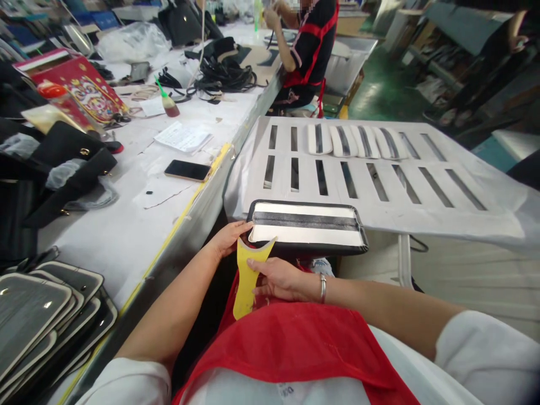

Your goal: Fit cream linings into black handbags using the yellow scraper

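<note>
In front of me is a long black-edged bag panel [306,232] with cream strips and a dark band along its middle. My left hand [230,237] pinches its left end between thumb and fingers. A flat yellow scraper [245,281] with a concave, curved top edge is in my right hand [280,278], thumb on its face and fingers behind. The scraper's upper tip reaches close to the panel's lower left corner; whether they touch I cannot tell. Beyond lies a pale slotted board [274,194], and several white pieces with dark stripes [343,140] rest on it.
The worktable [143,222] on my left bears a phone [188,170], a paper pad [183,136], a green-nozzled bottle [169,106], black bags [63,163] and a stack of grey panels [31,315]. Further along it sits a co-worker [314,42] in black and red.
</note>
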